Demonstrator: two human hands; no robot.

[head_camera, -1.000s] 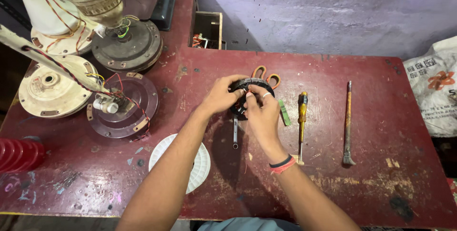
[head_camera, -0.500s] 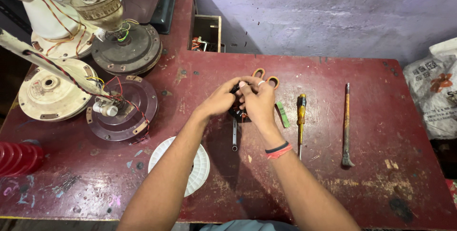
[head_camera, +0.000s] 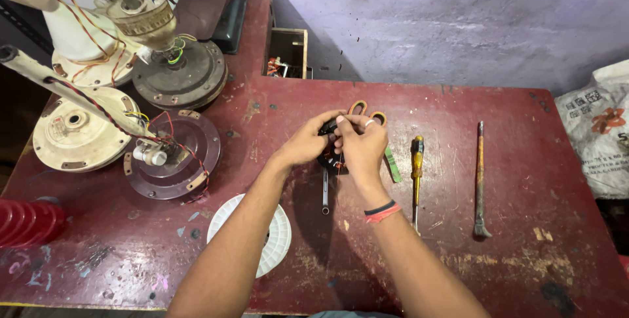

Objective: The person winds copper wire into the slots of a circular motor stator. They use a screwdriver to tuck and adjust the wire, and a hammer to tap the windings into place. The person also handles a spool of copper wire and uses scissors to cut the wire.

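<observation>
1. Both hands meet over the middle of the red worktable [head_camera: 458, 272], closed around a small dark part [head_camera: 329, 159] w/ thin red wires on it – what it is exactly, can't tell, fingers cover most of it.
2. Left hand [head_camera: 308, 144] grips the part from the left, fingers curled round its upper edge, thumb side up.
3. Right hand [head_camera: 360, 147] pinches it from the right/top; ring on one finger, black and red bands on the wrist.
4. The part is held just above the table, near the orange-handled scissors [head_camera: 358, 106], whose loops show just behind the hands.
5. Metal rod [head_camera: 325, 193] lies on the table below the hands, pointing toward the person.
6. Right of the hands: green strip [head_camera: 392, 165], then yellow-handled screwdriver [head_camera: 416, 174], then – well apart – a long rusty tool [head_camera: 480, 180], all roughly parallel.
7. White round plastic disc [head_camera: 272, 239] sits under the left forearm.
8. Left side of table: maroon round cover [head_camera: 187, 167] w/ a small white piece and wires, cream fan motor housing [head_camera: 72, 131], dark motor base [head_camera: 180, 75] behind.
9. Red ribbed object [head_camera: 26, 223] at far left edge; open wooden box [head_camera: 287, 49] at the back; printed sack [head_camera: 599, 128] at right.
</observation>
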